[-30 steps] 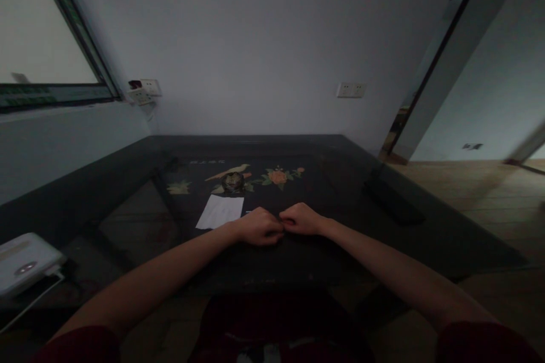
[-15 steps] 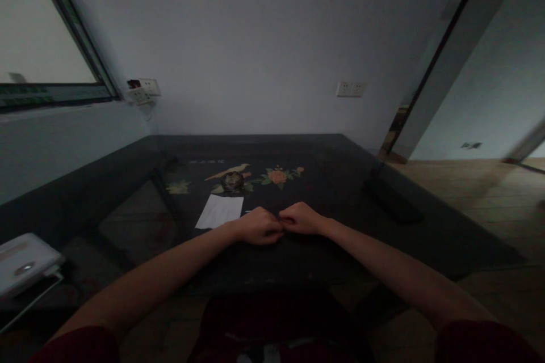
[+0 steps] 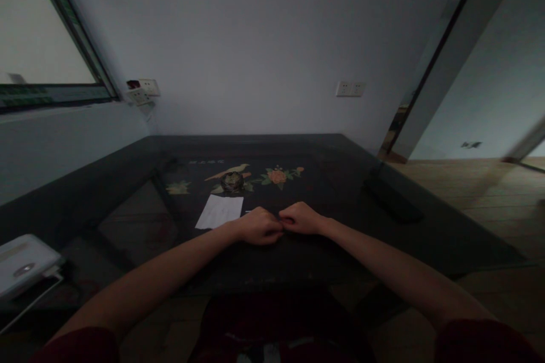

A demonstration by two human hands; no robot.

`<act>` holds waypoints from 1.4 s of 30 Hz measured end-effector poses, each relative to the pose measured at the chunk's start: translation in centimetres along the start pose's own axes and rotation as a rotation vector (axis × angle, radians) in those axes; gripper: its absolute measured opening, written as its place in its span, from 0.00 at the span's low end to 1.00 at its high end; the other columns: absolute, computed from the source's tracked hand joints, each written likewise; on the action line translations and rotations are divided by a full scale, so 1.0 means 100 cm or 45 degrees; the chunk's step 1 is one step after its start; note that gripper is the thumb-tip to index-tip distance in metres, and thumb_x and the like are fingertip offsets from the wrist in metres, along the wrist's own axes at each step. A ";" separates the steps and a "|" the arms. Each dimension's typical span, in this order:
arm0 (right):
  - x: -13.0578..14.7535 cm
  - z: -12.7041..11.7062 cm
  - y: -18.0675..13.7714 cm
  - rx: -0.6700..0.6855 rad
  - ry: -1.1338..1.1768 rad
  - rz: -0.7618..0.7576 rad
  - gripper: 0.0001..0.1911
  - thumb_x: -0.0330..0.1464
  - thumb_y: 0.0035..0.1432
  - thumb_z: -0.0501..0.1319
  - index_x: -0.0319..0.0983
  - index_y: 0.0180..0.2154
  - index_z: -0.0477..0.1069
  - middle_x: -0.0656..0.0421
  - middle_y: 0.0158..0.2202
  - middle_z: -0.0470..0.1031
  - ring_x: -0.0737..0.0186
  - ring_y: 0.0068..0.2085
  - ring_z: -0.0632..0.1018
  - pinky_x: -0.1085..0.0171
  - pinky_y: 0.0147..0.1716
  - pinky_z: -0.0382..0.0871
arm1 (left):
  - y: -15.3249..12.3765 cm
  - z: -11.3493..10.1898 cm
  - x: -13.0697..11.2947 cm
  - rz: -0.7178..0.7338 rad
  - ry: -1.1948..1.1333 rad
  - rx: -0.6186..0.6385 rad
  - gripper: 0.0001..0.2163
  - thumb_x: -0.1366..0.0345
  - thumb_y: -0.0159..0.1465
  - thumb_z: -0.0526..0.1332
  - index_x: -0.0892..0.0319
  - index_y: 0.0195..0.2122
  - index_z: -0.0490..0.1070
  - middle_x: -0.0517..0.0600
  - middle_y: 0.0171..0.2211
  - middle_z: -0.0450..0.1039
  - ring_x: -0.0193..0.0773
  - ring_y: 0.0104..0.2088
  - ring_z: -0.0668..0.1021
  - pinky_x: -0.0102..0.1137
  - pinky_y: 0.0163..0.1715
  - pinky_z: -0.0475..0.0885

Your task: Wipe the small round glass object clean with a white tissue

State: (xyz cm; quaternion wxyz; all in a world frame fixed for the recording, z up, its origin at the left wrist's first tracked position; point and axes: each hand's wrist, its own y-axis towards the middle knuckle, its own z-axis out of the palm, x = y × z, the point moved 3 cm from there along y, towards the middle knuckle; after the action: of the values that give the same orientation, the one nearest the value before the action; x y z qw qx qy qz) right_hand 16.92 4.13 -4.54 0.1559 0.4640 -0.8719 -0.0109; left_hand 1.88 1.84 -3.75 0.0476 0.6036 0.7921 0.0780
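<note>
Both of my hands rest as loose fists on the dark glossy table [image 3: 272, 266], side by side near its front edge. My left hand [image 3: 260, 226] is closed, its knuckles toward the right. My right hand [image 3: 301, 218] is closed too, with its curled fingers against the left ones; nothing shows sticking out of either. A white sheet of paper [image 3: 219, 212] lies just beyond my left wrist. Close behind the left fist is a small white sliver [image 3: 248, 211], too little to name. Behind the paper sits a round dark, patterned object [image 3: 232, 181], perhaps a glass ashtray.
A white box-like device [image 3: 28, 264] with a white cable [image 3: 34, 303] is at the left edge. On the right of the table lies a long black object [image 3: 394, 199]. Flower and bird pictures [image 3: 276, 176] decorate the tabletop. A wall with sockets [image 3: 349, 89] stands behind.
</note>
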 end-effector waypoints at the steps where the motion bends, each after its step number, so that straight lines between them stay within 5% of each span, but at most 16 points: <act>1: 0.000 0.000 0.000 0.001 0.000 -0.001 0.11 0.29 0.54 0.57 0.39 0.21 0.58 0.64 0.21 0.62 0.69 0.24 0.59 0.67 0.26 0.45 | 0.000 0.000 0.000 0.001 -0.002 -0.001 0.08 0.67 0.63 0.55 0.58 0.27 0.69 0.49 0.26 0.76 0.34 0.26 0.75 0.29 0.26 0.62; 42: -0.001 0.001 0.000 0.020 -0.020 0.023 0.11 0.29 0.54 0.56 0.39 0.22 0.59 0.64 0.21 0.62 0.69 0.24 0.60 0.67 0.26 0.45 | 0.000 0.003 0.002 -0.007 0.027 0.015 0.08 0.66 0.64 0.55 0.58 0.29 0.71 0.49 0.26 0.76 0.34 0.27 0.75 0.28 0.27 0.62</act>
State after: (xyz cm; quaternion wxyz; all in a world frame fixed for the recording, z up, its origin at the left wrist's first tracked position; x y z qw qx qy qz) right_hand 16.92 4.19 -4.62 0.1457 0.4571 -0.8774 -0.0063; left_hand 1.92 2.01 -4.03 0.0358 0.6007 0.7947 0.0795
